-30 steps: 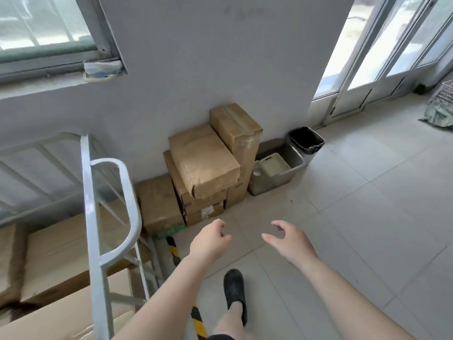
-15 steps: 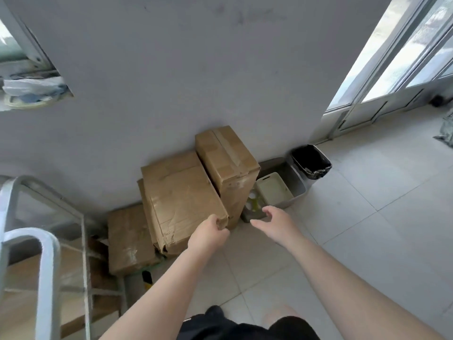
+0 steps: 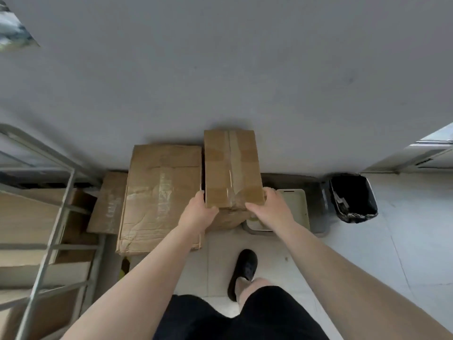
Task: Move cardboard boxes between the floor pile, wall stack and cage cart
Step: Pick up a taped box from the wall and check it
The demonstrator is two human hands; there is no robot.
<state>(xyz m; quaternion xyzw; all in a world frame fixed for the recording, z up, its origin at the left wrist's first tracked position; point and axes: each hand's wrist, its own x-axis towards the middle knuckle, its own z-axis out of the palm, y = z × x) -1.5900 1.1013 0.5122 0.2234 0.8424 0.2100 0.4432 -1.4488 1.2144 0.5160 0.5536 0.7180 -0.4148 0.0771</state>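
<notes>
Two hands grip the near end of a tall narrow cardboard box (image 3: 231,168) that stands against the grey wall (image 3: 220,69). The left hand (image 3: 197,213) clasps its near left corner, fingers going down the left side and thumb across the front edge. The right hand (image 3: 270,208) clasps the near right corner, thumb lying along the front edge. Clear tape runs lengthwise along the top of this box and is wrinkled near the hands.

Just to its left, touching or nearly so, a wider flat cardboard box (image 3: 159,197) lies on top of the wall stack, its top creased and dented toward the near edge. Left of that, lower down, a smaller brown box (image 3: 107,202) leans or lies by the wall. At the far left stands the cage cart (image 3: 49,217) with its grey metal bars, and large cardboard boxes (image 3: 22,217) show behind them.

Right of the gripped box a grey plastic bin (image 3: 315,200) sits on the floor with a pale lid or tray (image 3: 294,204) in it. Beyond that is a black-lined waste bin (image 3: 353,197). A black shoe (image 3: 244,268) rests on the pale tiled floor (image 3: 392,241), below the hands.
</notes>
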